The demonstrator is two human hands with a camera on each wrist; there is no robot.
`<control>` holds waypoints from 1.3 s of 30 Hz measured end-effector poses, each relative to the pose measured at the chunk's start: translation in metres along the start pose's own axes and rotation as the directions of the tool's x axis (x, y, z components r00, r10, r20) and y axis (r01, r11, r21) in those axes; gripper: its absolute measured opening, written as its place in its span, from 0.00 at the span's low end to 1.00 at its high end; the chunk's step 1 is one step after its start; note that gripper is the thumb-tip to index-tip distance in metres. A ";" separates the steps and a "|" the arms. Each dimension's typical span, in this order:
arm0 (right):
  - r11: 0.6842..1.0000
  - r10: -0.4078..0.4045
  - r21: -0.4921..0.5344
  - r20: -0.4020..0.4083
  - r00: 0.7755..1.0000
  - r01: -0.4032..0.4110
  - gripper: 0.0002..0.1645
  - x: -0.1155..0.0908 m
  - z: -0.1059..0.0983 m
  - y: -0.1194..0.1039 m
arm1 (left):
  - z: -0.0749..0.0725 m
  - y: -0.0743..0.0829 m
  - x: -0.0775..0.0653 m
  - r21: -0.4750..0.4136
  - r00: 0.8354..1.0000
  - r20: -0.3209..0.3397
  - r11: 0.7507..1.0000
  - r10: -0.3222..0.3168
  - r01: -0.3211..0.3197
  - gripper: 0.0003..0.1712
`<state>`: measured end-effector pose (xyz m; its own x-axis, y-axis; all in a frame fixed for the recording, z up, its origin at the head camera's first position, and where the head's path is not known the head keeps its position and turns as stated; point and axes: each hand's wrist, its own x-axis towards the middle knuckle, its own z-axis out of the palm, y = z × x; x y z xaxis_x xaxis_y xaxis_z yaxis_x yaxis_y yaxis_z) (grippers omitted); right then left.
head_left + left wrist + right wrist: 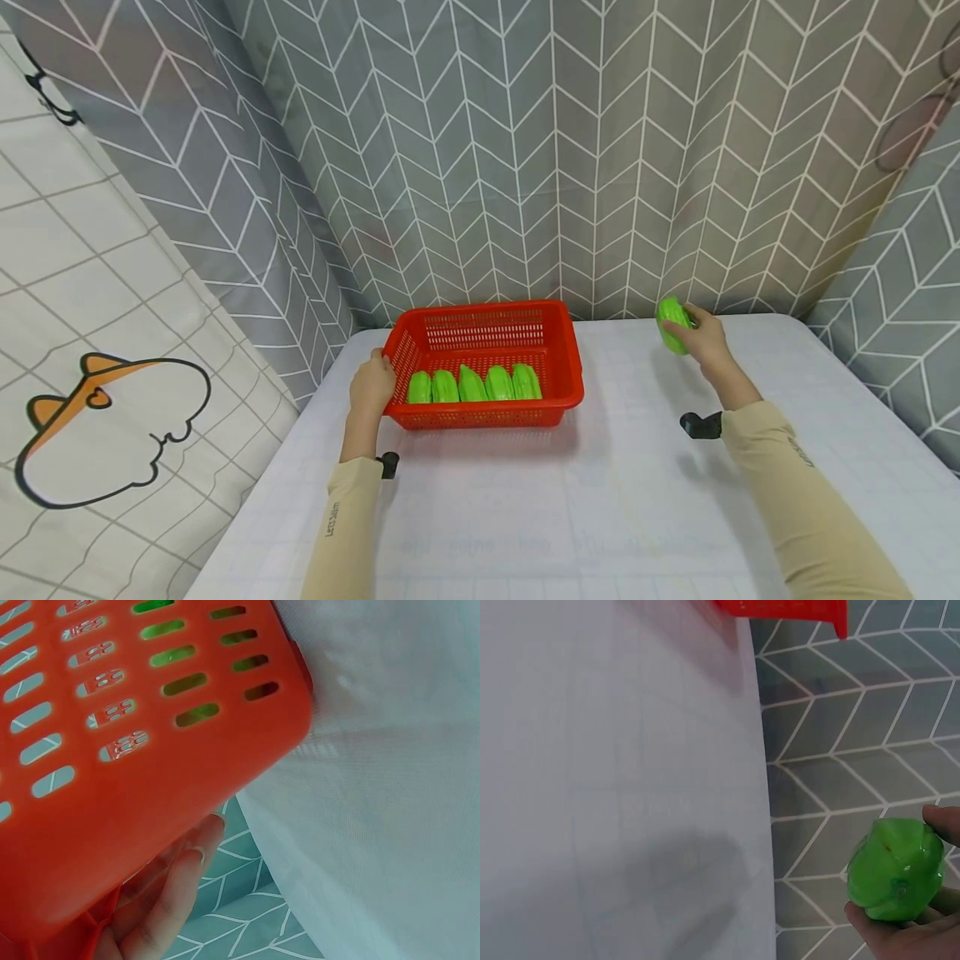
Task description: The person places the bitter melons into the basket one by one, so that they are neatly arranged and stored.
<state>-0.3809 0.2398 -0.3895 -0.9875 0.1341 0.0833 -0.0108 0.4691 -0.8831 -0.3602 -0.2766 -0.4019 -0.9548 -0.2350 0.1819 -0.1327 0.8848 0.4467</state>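
Note:
A red plastic basket point(480, 414) with slotted walls stands at the back left of the white table. Along its front side lies a row of several bright green ridged fruits point(472, 385). My left hand point(371, 383) grips the basket's left rim; in the left wrist view its fingers point(169, 900) curl under the rim beside the slotted wall. Off to the basket's right, my right hand point(705, 337) holds another green ridged fruit point(672, 323) above the table. In the right wrist view that fruit point(897, 871) shows its lobed end between thumb and fingers.
A white cloth covers the table point(495, 517). Behind it hangs a grey curtain point(517, 167) with a white zigzag pattern, close to the table's back edge. On the left is a white tiled-pattern curtain point(112, 275) with a cartoon animal.

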 end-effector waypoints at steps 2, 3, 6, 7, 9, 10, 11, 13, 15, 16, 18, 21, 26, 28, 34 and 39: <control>1.000 -0.014 -0.005 0.003 1.000 0.014 0.43 -0.001 0.004 -0.007 | -0.001 0.000 0.001 -0.001 1.000 0.002 1.000 -0.003 0.003 0.27; 1.000 -0.022 0.000 0.008 1.000 0.022 0.43 -0.001 0.006 -0.011 | -0.001 0.000 0.001 -0.001 1.000 0.001 1.000 -0.004 0.004 0.27; 0.999 -0.044 -0.019 0.018 0.999 0.044 0.43 -0.002 0.011 -0.021 | -0.002 0.000 0.001 -0.002 1.000 0.004 1.000 -0.009 0.009 0.27; 0.999 -0.049 -0.021 0.023 0.999 0.049 0.42 -0.002 0.013 -0.024 | -0.002 0.001 0.001 -0.002 1.000 0.001 1.000 -0.009 0.009 0.27; 0.998 -0.056 -0.019 0.034 0.998 0.057 0.43 -0.002 0.017 -0.030 | -0.002 0.000 0.001 -0.004 1.000 -0.005 1.000 -0.006 0.006 0.27; 0.998 -0.058 -0.020 0.038 0.998 0.059 0.43 -0.002 0.019 -0.032 | -0.001 0.000 0.001 -0.005 1.000 -0.008 1.000 -0.005 0.005 0.27; 0.998 -0.061 -0.014 0.045 0.997 0.061 0.43 -0.002 0.020 -0.035 | -0.001 0.000 0.001 -0.004 1.000 -0.014 1.000 -0.001 0.001 0.26; 0.998 -0.068 0.005 0.054 0.996 0.068 0.44 -0.002 0.024 -0.038 | -0.001 0.000 0.001 -0.001 1.000 -0.026 1.000 0.006 -0.006 0.26; 0.997 -0.073 0.011 0.063 0.995 0.072 0.44 -0.001 0.027 -0.039 | 0.000 0.000 0.001 0.003 0.999 -0.032 1.000 0.012 -0.012 0.26; 0.997 -0.073 0.015 0.067 0.995 0.072 0.44 -0.001 0.029 -0.040 | 0.000 0.000 0.001 0.006 0.999 -0.032 1.000 0.014 -0.014 0.25; 0.997 -0.077 0.021 0.073 0.994 0.075 0.43 0.000 0.033 -0.042 | 0.001 0.000 0.001 0.008 0.999 -0.029 1.000 0.014 -0.014 0.26; 0.997 -0.079 0.023 0.077 0.994 0.078 0.43 0.001 0.039 -0.046 | 0.001 0.000 0.001 0.005 1.000 -0.024 1.000 0.011 -0.011 0.26; 0.996 -0.089 0.027 0.075 0.993 0.088 0.42 0.000 0.050 -0.054 | 0.001 0.000 0.001 -0.004 1.000 -0.020 1.000 0.010 -0.010 0.26; 0.994 -0.102 0.034 0.076 0.992 0.100 0.42 0.000 0.055 -0.058 | 0.001 0.000 0.001 -0.006 1.000 -0.018 1.000 0.007 -0.007 0.26; 0.986 -0.165 0.049 0.088 0.982 0.162 0.39 -0.003 0.070 -0.068 | 0.001 -0.001 0.000 0.001 1.000 -0.015 1.000 0.001 -0.001 0.26; 0.981 -0.189 0.050 0.088 0.978 0.185 0.39 -0.005 0.082 -0.079 | 0.000 -0.001 0.000 0.001 1.000 -0.011 1.000 -0.003 0.003 0.26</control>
<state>-0.3880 0.1309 -0.3579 -0.9776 -0.0346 0.2077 -0.2014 0.4419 -0.8742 -0.3604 -0.2774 -0.4027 -0.9515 -0.2418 0.1905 -0.1355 0.8847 0.4460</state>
